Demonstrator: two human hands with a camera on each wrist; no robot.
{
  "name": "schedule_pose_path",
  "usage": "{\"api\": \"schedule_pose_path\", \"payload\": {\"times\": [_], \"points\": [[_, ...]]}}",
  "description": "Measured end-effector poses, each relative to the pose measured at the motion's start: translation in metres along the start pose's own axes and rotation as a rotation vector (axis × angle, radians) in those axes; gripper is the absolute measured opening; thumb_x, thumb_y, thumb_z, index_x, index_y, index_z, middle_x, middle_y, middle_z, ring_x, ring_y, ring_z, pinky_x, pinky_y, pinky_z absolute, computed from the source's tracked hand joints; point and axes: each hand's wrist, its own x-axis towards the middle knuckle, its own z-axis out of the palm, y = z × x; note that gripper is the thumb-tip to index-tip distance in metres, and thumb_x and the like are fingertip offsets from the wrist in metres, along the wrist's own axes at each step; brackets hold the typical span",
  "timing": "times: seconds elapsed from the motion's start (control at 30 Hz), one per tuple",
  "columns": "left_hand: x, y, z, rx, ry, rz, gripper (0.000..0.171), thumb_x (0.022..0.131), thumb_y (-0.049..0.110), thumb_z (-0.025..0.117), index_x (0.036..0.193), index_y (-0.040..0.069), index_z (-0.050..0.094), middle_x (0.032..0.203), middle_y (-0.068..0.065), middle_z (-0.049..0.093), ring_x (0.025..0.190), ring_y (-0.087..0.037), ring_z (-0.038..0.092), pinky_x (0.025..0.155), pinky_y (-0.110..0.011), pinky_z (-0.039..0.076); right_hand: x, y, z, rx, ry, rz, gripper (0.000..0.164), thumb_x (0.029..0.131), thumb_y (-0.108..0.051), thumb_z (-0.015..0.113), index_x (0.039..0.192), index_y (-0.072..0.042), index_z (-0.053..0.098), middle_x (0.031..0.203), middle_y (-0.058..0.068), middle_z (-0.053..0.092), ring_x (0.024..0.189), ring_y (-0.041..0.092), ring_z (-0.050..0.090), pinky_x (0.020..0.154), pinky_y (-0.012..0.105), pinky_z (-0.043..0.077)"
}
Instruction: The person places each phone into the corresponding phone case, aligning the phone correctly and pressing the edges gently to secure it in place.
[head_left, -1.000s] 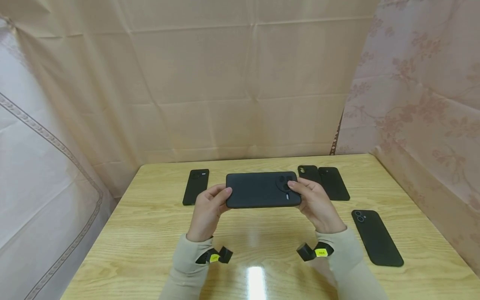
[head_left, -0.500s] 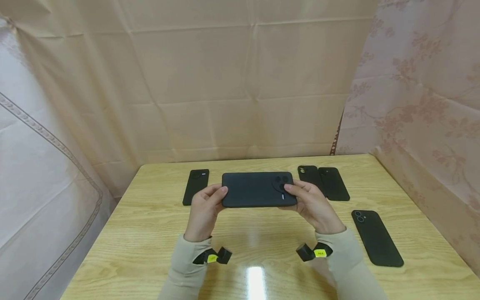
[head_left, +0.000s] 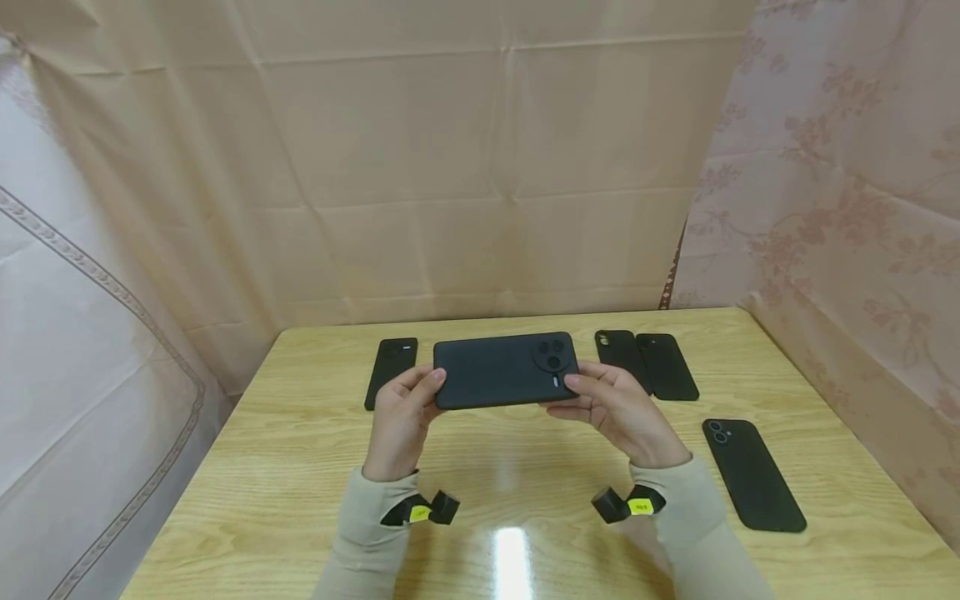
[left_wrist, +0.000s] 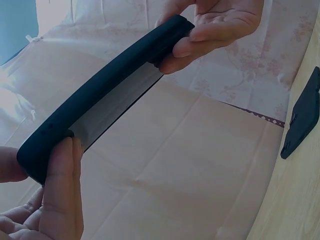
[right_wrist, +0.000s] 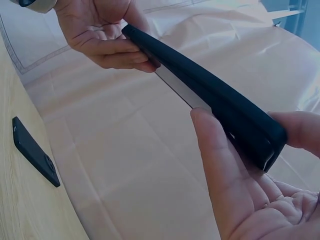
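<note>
A black phone in a matte black phone case (head_left: 487, 372) is held sideways above the table, its round camera ring toward the right. My left hand (head_left: 400, 422) pinches its left end, thumb on the back and fingers beneath. At the other end, my right hand (head_left: 630, 412) grips the lower corner, thumb beside the camera ring. From below in the left wrist view, the grey screen side (left_wrist: 107, 110) shows inside the dark case edge, with left fingers (left_wrist: 62, 185) pressing there. In the right wrist view, a right fingertip (right_wrist: 202, 120) touches the screen side.
On the wooden table (head_left: 277, 483), a black phone (head_left: 392, 375) lies at the back left. Two thin black phone-shaped pieces lie side by side at the back right, the left one a case (head_left: 622, 350) with a camera cutout. A black two-lens phone (head_left: 753, 475) lies nearer right.
Both hands have carried the phone a little left and up, and its right end now tilts higher. My right thumb has slid from the camera ring toward the lower edge.
</note>
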Motion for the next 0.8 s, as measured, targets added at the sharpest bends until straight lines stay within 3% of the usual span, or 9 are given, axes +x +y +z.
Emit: {"api": "schedule_pose_path", "payload": {"times": [0.37,0.8], "points": [[0.0005,-0.0017,0.0003,0.01,0.0,0.006,0.009,0.094,0.006,0.063,0.092,0.008,0.072,0.077,0.0,0.07,0.068,-0.009,0.068,0.068,-0.024,0.058,-0.0009,-0.0015,-0.0015,-0.049,0.006,0.018,0.026,0.101,-0.006,0.051,0.125,-0.006,0.061,0.117,0.001,0.071,0.099,0.018,0.072,0.091,0.039,0.056],[0.0016,-0.0036,0.0012,0.02,0.008,0.004,0.006,0.092,0.007,0.066,0.094,0.005,0.071,0.079,0.0,0.07,0.068,-0.01,0.067,0.068,-0.026,0.057,-0.0022,0.0002,-0.0039,-0.08,0.008,0.025,0.038,0.101,-0.006,0.051,0.136,0.007,0.048,0.121,0.001,0.069,0.104,0.019,0.071,0.093,0.039,0.054]]}}
